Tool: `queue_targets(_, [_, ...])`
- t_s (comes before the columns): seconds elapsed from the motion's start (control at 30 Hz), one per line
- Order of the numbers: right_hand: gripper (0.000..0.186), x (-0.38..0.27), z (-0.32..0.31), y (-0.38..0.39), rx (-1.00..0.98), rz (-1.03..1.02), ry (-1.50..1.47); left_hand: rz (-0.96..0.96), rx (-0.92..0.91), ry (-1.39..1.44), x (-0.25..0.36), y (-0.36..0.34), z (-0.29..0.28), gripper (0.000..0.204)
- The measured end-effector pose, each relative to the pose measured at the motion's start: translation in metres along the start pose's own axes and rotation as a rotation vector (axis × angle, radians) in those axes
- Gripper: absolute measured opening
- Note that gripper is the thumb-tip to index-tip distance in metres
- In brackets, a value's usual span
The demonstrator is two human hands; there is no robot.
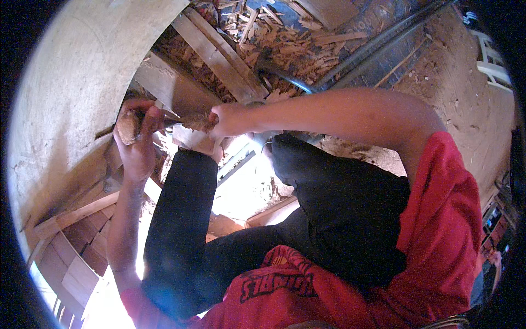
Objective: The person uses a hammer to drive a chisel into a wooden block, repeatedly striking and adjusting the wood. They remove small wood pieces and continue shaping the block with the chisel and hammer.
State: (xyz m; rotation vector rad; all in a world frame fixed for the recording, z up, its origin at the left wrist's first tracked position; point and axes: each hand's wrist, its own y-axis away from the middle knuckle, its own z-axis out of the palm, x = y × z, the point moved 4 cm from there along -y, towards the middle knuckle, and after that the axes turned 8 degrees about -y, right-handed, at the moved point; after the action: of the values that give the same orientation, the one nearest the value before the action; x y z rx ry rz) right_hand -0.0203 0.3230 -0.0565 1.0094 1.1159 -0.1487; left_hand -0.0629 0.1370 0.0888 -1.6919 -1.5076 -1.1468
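Observation:
My left hand is closed round a tool with a thick, rounded light-wood handle. A dark, narrow part, seemingly its blade, points right toward a small rough brown piece. That piece looks like fibrous or carved wood, but its exact kind cannot be told. My right hand reaches across from the right, fingers closed on the piece's right end. Both hands are close together above my knee. Glare below them hides whether the blade touches the piece.
Wooden boards lie beyond my hands, among many wood chips. A dark metal bar runs diagonally at the back. A pale curved panel stands at the left, with stacked wood blocks below it. White plastic furniture is at far right.

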Motion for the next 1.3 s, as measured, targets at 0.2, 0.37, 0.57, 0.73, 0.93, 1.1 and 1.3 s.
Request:
queue_targets(0.2, [0.062, -0.001, -0.002, -0.001, -0.024, 0.028, -0.003, -0.031, -0.038, 0.060, -0.002, -0.003, 0.003, 0.009])
queue_targets(0.37, [0.061, -0.001, -0.001, -0.002, -0.021, 0.040, 0.028, -0.031, -0.052, 0.025, -0.002, -0.005, 0.007, 0.009])
queue_targets(0.57, [0.059, 0.005, 0.001, -0.008, -0.042, 0.012, -0.014, 0.009, -0.063, -0.020, 0.010, -0.002, 0.003, 0.011])
queue_targets(0.73, [0.063, 0.000, 0.000, -0.005, 0.010, 0.035, 0.056, 0.017, -0.077, -0.049, 0.016, -0.005, 0.004, 0.013])
queue_targets(0.93, [0.041, -0.018, -0.057, -0.001, -0.157, -0.277, 0.686, -0.058, -0.148, -0.106, 0.012, 0.004, 0.009, 0.016])
queue_targets(1.1, [0.046, 0.031, -0.156, 0.069, 0.477, -0.498, 1.054, 0.048, -0.199, -0.079, 0.014, 0.006, 0.014, 0.017])
queue_targets(1.3, [0.046, 0.143, -0.144, 0.110, 0.569, -0.003, 0.674, -0.005, -0.216, -0.077, 0.014, -0.001, 0.011, 0.017])
